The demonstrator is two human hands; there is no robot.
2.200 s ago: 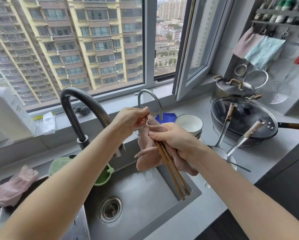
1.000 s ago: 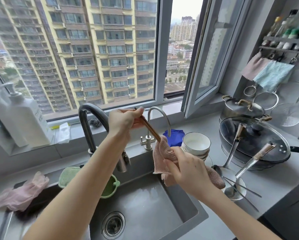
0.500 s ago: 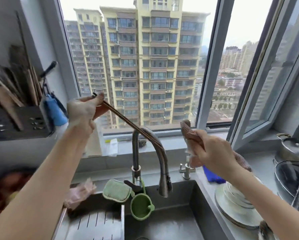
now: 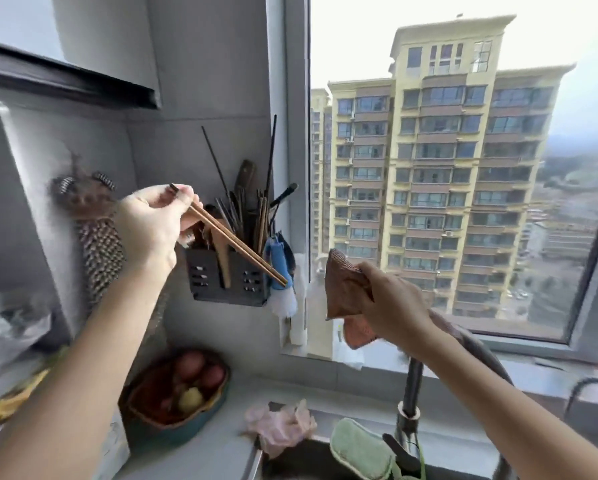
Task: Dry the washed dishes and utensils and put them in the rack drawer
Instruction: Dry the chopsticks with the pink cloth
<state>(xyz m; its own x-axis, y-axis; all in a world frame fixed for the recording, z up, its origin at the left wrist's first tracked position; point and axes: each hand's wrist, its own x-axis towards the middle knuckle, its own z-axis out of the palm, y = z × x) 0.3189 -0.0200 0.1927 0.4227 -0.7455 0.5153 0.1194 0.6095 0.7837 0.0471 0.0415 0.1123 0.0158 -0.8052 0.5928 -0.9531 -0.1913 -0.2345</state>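
Observation:
My left hand (image 4: 154,225) grips a pair of brown wooden chopsticks (image 4: 237,245) by their top ends. Their tips slant down to the right, in front of a black wall-mounted utensil holder (image 4: 228,280) that is full of chopsticks and other utensils. My right hand (image 4: 391,308) holds a bunched pink-brown dish cloth (image 4: 342,289) to the right of the holder, in front of the window. The two hands are apart.
A basket of fruit (image 4: 180,393) sits on the counter below the holder. A pink glove (image 4: 280,427), a green sponge (image 4: 360,448) and the tap (image 4: 412,400) lie by the sink at the bottom. A blue-handled brush (image 4: 278,265) hangs beside the holder.
The view has swung left and up from the sink to the wall corner. My left hand has carried the chopsticks out of the cloth and over to the utensil holder; my right hand kept the cloth.

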